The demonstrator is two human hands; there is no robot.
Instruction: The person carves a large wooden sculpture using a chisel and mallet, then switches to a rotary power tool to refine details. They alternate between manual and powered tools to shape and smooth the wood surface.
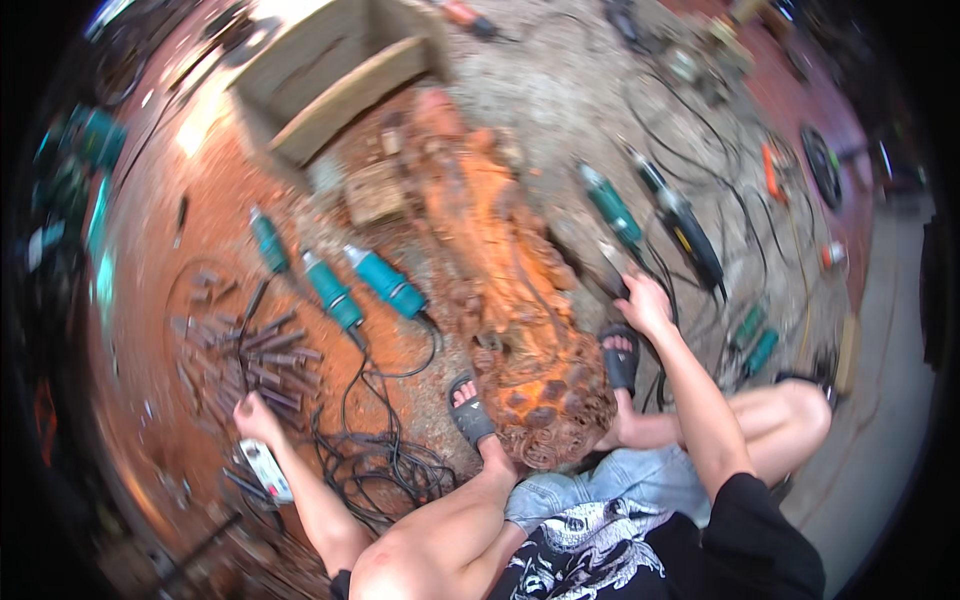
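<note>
Wide reach around the wood (505, 255)

The left arm is stretched forward and outward; the left hand (258, 420) is placed just beside the white power strip (265, 470). Its fingers are bent close together, but whether the black cord (246, 335) is gripped cannot be told. The right arm is extended forward, and the right hand (648, 303) is held near a green tool (608, 203), fingers partly curled; because of blur, their hold cannot be told. The wood is laid lengthwise on the floor (560, 90), its near end between the sandals (470, 418).
</note>
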